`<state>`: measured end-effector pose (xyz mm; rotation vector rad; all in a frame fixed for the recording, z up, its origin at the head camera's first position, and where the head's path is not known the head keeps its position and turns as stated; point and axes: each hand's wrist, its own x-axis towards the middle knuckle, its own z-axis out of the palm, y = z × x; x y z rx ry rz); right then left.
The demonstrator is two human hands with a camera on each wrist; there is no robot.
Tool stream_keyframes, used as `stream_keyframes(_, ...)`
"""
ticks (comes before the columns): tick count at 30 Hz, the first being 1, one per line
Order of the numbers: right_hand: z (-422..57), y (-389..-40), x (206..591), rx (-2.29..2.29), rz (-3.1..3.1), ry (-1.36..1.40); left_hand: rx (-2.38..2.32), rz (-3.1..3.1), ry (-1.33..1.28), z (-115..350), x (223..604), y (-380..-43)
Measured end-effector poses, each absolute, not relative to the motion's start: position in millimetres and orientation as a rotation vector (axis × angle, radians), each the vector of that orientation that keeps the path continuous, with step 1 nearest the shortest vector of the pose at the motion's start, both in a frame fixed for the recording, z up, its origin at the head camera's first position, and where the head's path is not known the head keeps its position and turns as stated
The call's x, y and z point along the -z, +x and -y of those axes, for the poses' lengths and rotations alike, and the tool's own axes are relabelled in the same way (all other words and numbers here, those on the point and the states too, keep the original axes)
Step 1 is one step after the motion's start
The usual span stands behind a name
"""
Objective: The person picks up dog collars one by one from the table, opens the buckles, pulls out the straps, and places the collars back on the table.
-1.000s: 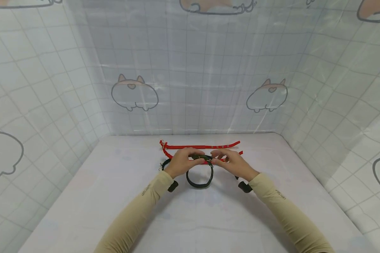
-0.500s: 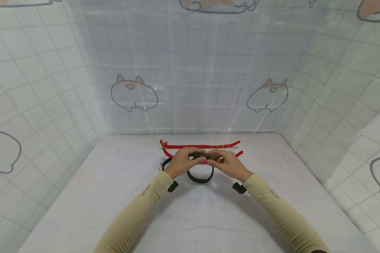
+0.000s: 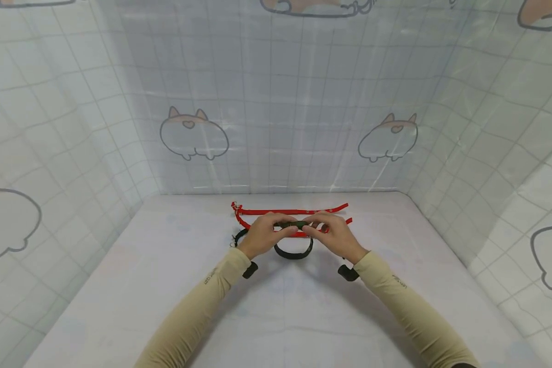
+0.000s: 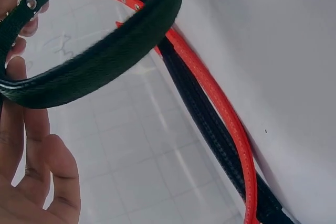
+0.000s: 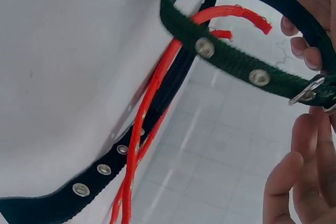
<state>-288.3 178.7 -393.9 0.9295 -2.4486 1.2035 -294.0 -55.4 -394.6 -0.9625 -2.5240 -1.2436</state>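
A dark green collar (image 3: 293, 255), bent into a loop, hangs from both hands over the middle of the table. My left hand (image 3: 264, 235) pinches its top between thumb and fingers. From the other side my right hand (image 3: 335, 237) pinches the same band, its fingertips close to the left ones. In the right wrist view the collar (image 5: 231, 59) shows metal eyelets and a metal ring (image 5: 307, 91) beside the right fingers. The padded side of the collar (image 4: 105, 66) faces the left wrist camera. Fingers partly hide the fastening.
Behind the hands lie red collars (image 3: 276, 212) with eyelets, stretched out roughly side by side. A black collar (image 5: 94, 174), also with eyelets, lies with them. Its buckle end (image 3: 235, 240) shows left of my left hand. A patterned sheet (image 3: 276, 102) forms walls around the white table (image 3: 285, 317).
My right hand has moved inward, closer to the left. The green loop has lifted and tilted, so its lower edge sits higher in view. My left hand has hardly moved.
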Motion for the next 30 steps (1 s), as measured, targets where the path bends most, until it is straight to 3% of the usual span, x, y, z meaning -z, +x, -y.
stream_keyframes(11,-183,-290,384,-1.061,2.457,1.019,1.224,2.49,-1.069,55,391,-294)
stream_keyframes(21,-182,-288,391,-1.188,2.443,0.937,1.23,2.482,-1.016,56,394,-292)
stream_keyframes(30,-182,-290,378,-1.001,2.486,1.082,1.123,2.521,-1.066,54,389,-293)
